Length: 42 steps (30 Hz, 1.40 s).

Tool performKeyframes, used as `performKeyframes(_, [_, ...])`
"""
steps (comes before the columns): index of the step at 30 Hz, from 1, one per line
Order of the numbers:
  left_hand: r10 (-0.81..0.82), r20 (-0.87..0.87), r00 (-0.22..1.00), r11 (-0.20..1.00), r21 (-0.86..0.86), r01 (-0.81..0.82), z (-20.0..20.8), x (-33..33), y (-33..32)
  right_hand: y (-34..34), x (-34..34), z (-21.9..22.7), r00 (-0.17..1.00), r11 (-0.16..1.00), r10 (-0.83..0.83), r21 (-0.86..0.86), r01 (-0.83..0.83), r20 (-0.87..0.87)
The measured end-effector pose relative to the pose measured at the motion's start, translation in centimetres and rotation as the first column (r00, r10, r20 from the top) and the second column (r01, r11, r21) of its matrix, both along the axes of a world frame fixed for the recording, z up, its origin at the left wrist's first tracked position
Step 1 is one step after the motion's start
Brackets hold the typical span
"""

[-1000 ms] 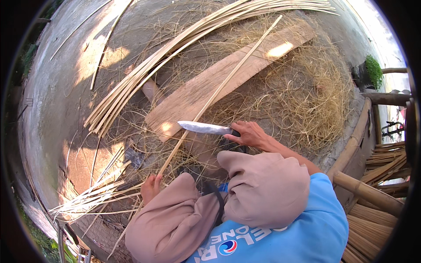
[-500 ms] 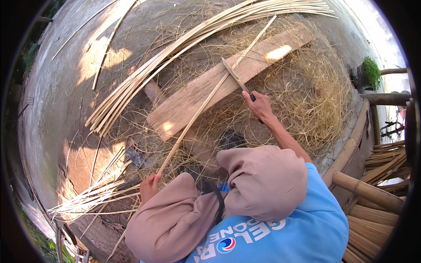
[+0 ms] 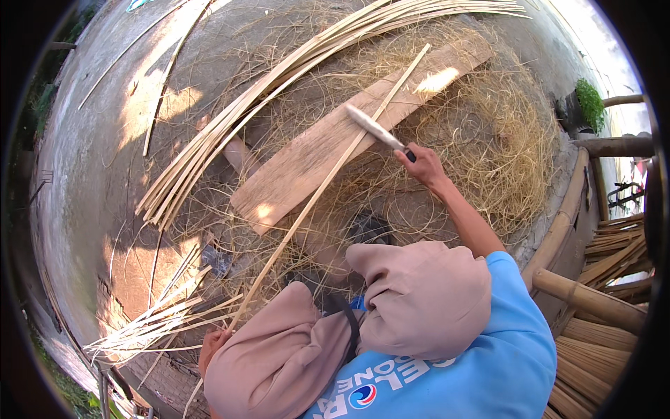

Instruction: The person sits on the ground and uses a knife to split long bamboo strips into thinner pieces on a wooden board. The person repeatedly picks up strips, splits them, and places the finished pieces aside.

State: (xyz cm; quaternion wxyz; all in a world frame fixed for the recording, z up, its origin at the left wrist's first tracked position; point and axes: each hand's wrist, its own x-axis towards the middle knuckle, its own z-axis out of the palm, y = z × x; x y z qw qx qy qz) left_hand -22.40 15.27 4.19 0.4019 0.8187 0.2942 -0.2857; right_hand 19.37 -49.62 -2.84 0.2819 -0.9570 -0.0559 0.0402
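Observation:
A long, pale bamboo strip (image 3: 312,200) runs slantwise from my lap up across a wooden plank (image 3: 293,167). Its near end is pinched in my left hand (image 3: 212,343), which is partly hidden by the brown cloth over my knee. My right hand (image 3: 423,166) grips the dark handle of a knife (image 3: 377,130). The blade crosses the strip over the plank, its flat side catching the light. Beyond the blade, the far end of the strip lies over the upper part of the plank.
A bundle of bamboo strips (image 3: 272,80) curves beyond the plank. Tangled shavings (image 3: 488,160) pile up on the right. Shorter strips (image 3: 157,318) lie at the near left. Bamboo poles (image 3: 586,300) and bundled strips (image 3: 593,356) stand at the right, with a potted plant (image 3: 590,105) farther back.
My left hand has drawn the strip back toward me, down and left, so its far end sits nearer. My right hand has moved slightly right and down, and the blade has turned flatter.

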Motion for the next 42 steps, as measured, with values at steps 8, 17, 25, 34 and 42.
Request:
performKeyframes(8, [-0.077, 0.029, 0.997, 0.985, 0.157, 0.072, -0.7, 1.2, -1.6, -1.2, 1.3, 1.0, 0.983, 0.978, 0.181, -0.113, -0.177, 0.026])
performKeyframes(17, [-0.145, 0.210, 0.967, 0.959, 0.271, 0.085, -3.2, 10.6, -11.5, -2.9, 4.9, 1.3, 0.997, 0.997, -0.022, -0.078, 0.016, -0.079])
performKeyframes(25, [-0.150, 0.221, 0.964, 0.958, 0.272, 0.087, -3.0, 12.8, -11.9, -6.3, 9.8, 1.3, 0.974, 0.968, -0.216, -0.142, 0.205, -0.064])
performKeyframes(34, [-0.050, 0.086, 0.995, 0.980, 0.199, 0.032, -2.4, 5.5, -6.2, -7.2, 12.1, 1.3, 0.940, 0.911, -0.340, -0.237, 0.337, 0.028])
performKeyframes(42, [-0.168, 0.551, 0.817, 0.924, 0.377, -0.064, -2.8, 8.0, -9.3, -2.1, 7.2, 3.6, 0.693, 0.348, -0.665, 0.706, 0.617, -0.277])
